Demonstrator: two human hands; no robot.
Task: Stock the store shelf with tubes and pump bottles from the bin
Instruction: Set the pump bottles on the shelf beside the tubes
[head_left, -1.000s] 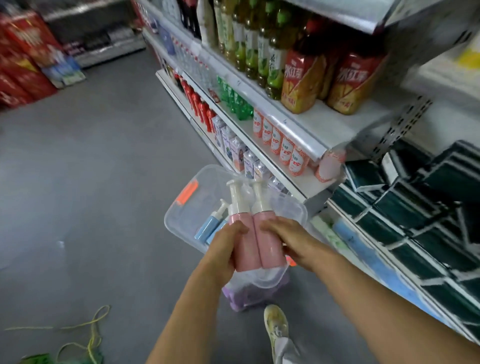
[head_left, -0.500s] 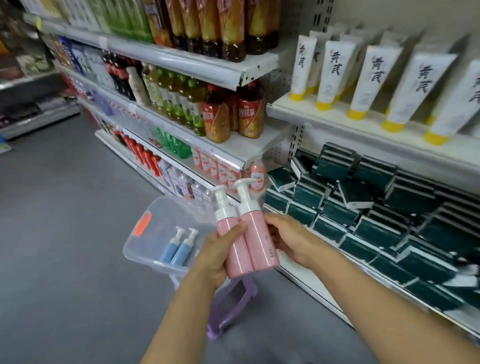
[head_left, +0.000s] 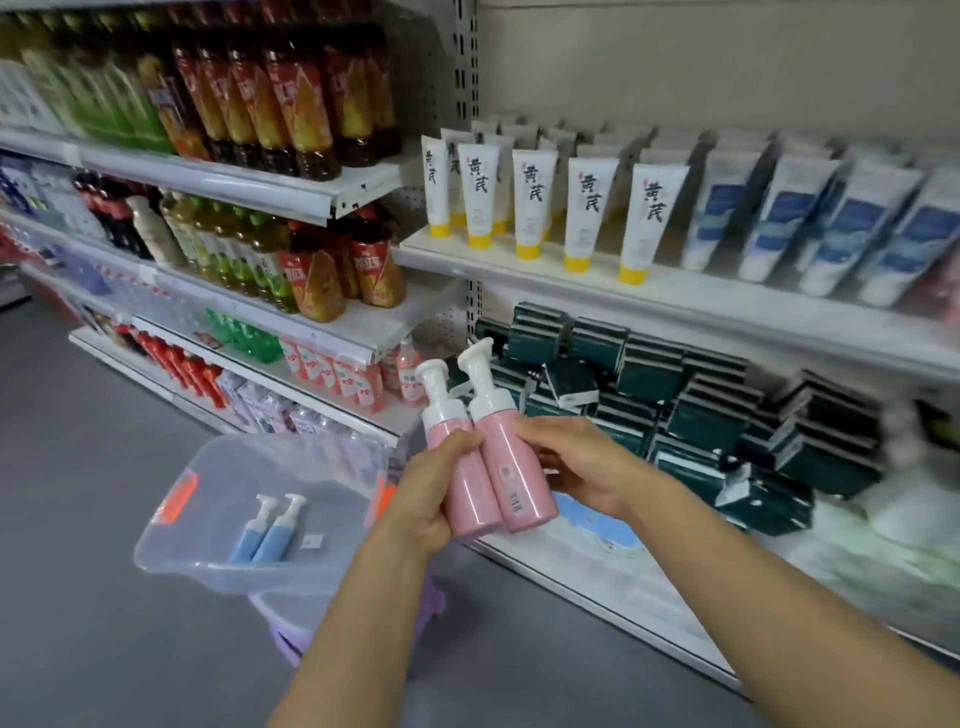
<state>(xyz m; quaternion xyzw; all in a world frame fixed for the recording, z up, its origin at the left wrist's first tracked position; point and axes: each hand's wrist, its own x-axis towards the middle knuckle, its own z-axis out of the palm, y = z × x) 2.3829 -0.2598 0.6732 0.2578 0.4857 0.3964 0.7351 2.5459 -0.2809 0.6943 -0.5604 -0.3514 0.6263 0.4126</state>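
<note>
A: Left side?
B: Drink bottles (head_left: 291, 98) fill the left shelving, several tiers. Below them, a clear plastic bin (head_left: 218, 564) with an orange latch, sitting on a purple stool (head_left: 431, 618) over grey floor. Two blue pump bottles (head_left: 267, 530) lie side by side in the bin, a small tag next to them.

A: Hands?
B: Centre frame, above and right of the bin. Left hand (head_left: 423, 499) grips the left pink pump bottle (head_left: 457, 473), thumb across its front, fingers curled behind. Right hand (head_left: 576, 462) holds the right pink pump bottle (head_left: 511, 467), fingers wrapped round the back, thumb on the shoulder. The two bottles touch along their sides, tilted, white pump heads up and left.

A: Shelf on the right?
B: Upper shelf (head_left: 675, 301): white tubes with yellow caps (head_left: 587, 213) upright, then white tubes with blue print (head_left: 826, 218) further right. Next shelf down: dark green boxes (head_left: 706, 410) stacked, some toppled. Far right is motion-blurred.
</note>
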